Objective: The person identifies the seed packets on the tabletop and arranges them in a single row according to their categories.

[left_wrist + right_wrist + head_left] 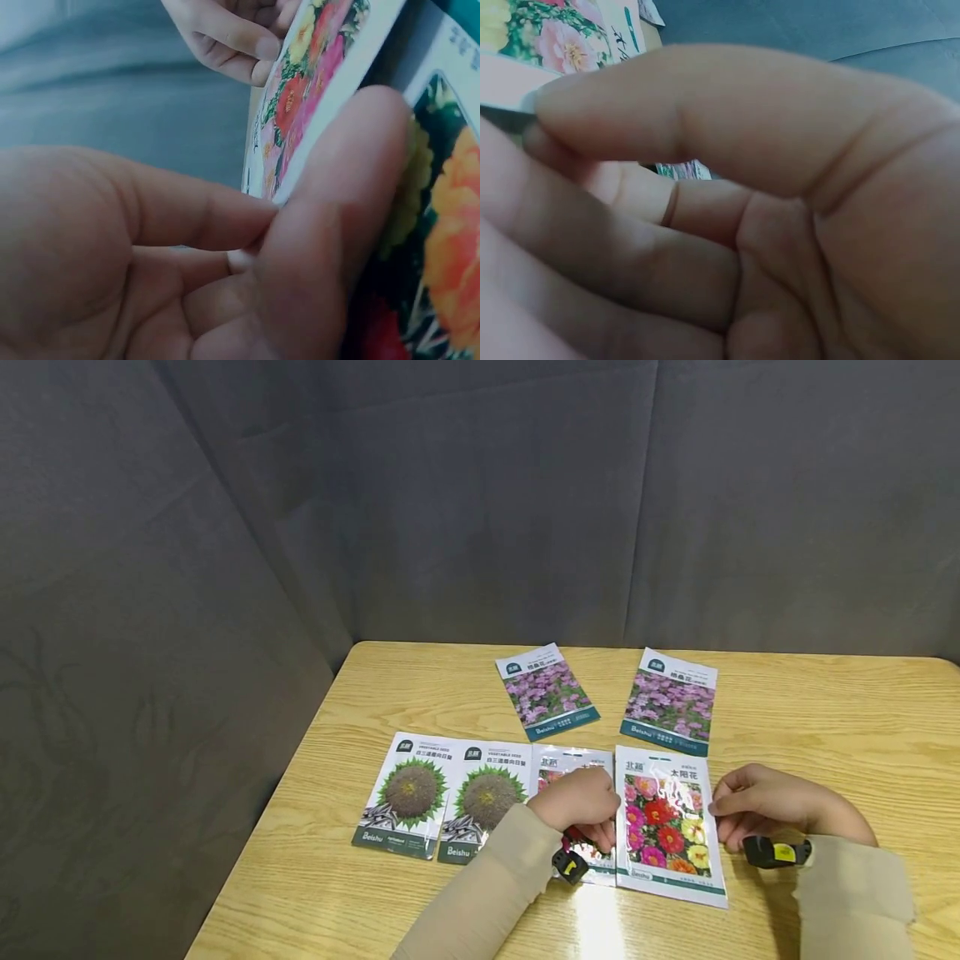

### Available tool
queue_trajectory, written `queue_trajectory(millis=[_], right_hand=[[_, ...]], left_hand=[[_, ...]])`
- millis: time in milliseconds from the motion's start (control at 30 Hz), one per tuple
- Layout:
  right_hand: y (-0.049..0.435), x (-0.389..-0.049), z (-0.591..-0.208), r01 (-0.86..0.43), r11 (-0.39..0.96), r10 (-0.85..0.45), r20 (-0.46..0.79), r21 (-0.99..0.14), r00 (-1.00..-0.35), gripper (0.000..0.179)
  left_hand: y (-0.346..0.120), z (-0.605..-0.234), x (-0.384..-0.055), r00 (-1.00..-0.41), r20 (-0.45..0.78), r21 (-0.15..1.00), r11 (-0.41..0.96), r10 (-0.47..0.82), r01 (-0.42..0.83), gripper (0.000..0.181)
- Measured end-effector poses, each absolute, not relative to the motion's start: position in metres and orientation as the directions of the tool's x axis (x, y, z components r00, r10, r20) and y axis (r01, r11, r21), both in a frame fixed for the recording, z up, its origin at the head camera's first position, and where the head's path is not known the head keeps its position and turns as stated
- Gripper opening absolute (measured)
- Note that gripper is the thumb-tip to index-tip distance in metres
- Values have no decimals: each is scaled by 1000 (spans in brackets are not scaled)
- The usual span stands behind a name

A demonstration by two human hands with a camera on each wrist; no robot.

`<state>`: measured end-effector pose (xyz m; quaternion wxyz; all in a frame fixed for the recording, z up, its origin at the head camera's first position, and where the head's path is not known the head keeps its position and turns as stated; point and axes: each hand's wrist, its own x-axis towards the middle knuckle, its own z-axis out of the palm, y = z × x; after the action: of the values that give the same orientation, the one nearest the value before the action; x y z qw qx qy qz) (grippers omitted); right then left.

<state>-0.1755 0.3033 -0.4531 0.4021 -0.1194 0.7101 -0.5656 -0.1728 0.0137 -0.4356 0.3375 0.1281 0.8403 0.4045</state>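
A seed packet with red, pink and yellow flowers [666, 827] is held at both side edges. My right hand [772, 802] pinches its right border; the right wrist view has the thumb [615, 112] over the packet's white edge and a fingertip under it. At the opposite border, my left hand [581, 802] pinches the edge between thumb and finger, as the left wrist view shows. Under that hand lies a second packet of the same flower print [551, 762], partly hidden by the hand and wrist.
Two sunflower seed packets, one farther left [408, 793] and one beside it [487, 797], continue the row on the wooden table [315, 893]. Behind lie two purple-flower packets, one tilted [547, 692], one at right [670, 700]. Grey cloth [487, 510] hangs behind the table.
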Motion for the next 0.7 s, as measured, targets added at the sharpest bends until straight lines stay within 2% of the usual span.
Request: queue_trajectory(millis=[167, 467, 700], right_hand=[[303, -175, -454, 296, 321, -628, -436, -900, -644, 16], [301, -175, -453, 316, 332, -612, -458, -889, -645, 15], [300, -176, -453, 301, 368, -590, -471, -880, -656, 15]], left_hand=[[16, -438, -169, -766, -458, 724, 690, 451, -27, 43], [19, -443, -165, -797, -425, 663, 747, 430, 50, 42], [21, -443, -164, -808, -409, 668, 742, 424, 51, 42]])
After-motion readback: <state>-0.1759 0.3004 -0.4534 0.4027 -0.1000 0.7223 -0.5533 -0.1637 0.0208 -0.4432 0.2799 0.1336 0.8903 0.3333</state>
